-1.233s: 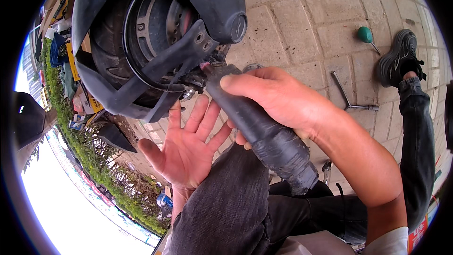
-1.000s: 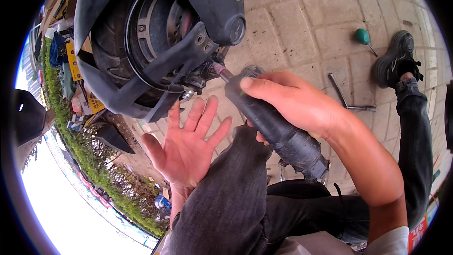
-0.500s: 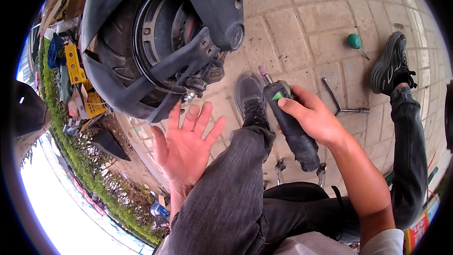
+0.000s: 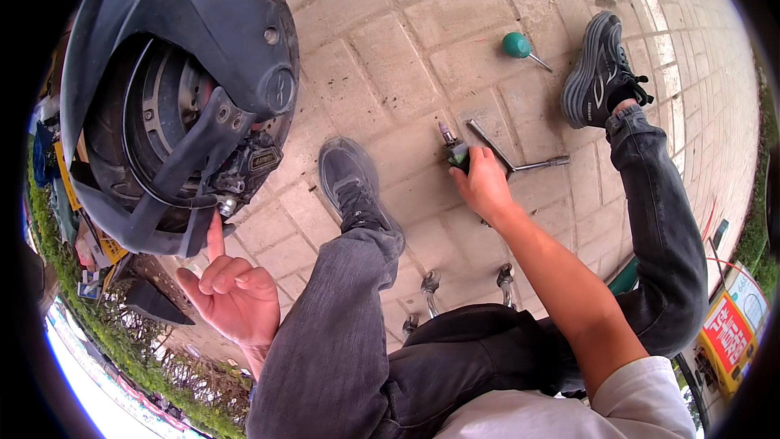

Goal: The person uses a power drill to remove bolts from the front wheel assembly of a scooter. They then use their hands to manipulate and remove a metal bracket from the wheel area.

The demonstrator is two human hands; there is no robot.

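Note:
My left hand (image 4: 236,297) is raised at the lower edge of a scooter's dark wheel fender (image 4: 180,232). Its index finger stretches up and touches, or nearly touches, the underside beside a silver bolt (image 4: 227,206); the other fingers are curled, with nothing visible in them. Low over the paving, my right hand (image 4: 486,185) is closed around a black power driver (image 4: 460,156) with a pinkish tip. Most of the driver's handle is hidden by that hand. Above the bolt sit a brake caliper (image 4: 264,161) and the wheel (image 4: 154,110).
A metal socket wrench (image 4: 532,167) lies on the paving just beyond my right hand. Farther off is a screwdriver (image 4: 517,45) with a round green handle. My shoes (image 4: 351,179) flank the tools. Boxes and a hedge (image 4: 57,252) line the left; a red-and-yellow box (image 4: 727,341) stands at right.
My right hand has lowered the driver toward the paving, near the wrench. My left hand has gone from spread fingers to one raised index finger. The whole view has shifted, with the scooter now farther left.

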